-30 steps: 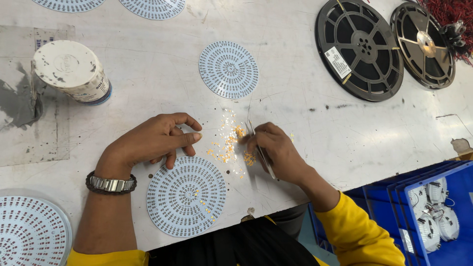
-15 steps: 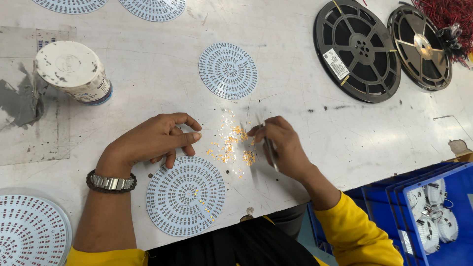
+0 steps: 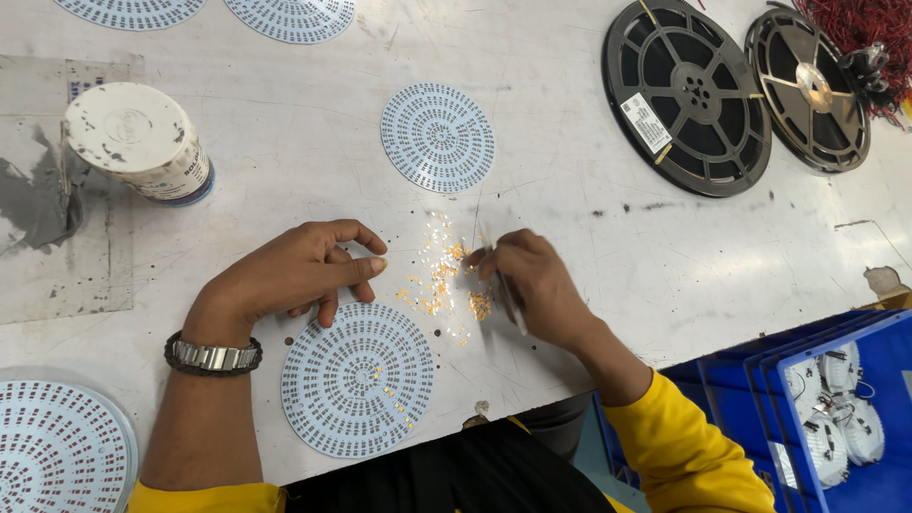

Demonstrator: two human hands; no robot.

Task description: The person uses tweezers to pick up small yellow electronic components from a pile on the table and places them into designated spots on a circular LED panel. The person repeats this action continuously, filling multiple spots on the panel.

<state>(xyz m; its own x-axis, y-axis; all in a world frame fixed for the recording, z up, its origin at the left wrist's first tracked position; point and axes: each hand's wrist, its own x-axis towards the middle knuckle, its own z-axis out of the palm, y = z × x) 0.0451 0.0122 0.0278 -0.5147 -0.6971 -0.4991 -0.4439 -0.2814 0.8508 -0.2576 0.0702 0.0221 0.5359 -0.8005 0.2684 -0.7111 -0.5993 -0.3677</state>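
Right hand [image 3: 537, 285] pinches tweezers [image 3: 505, 296] over scattered yellow chips [image 3: 442, 280]; left hand [image 3: 294, 271] rests loosely curled, forefinger extended, on the tabletop [image 3: 570, 209] above a round board [image 3: 358, 378]

A scuffed white surface [image 3: 589, 247] carries a scatter of tiny yellow chips [image 3: 442, 280]; round boards [image 3: 357, 380] lie around it, a white tub [image 3: 138, 142] far left, two reels [image 3: 686, 93] far right.

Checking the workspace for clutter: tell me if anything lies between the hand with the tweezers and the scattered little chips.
Nothing visible does. The right hand holds the tweezers right at the edge of the small chips scattered on bare table.
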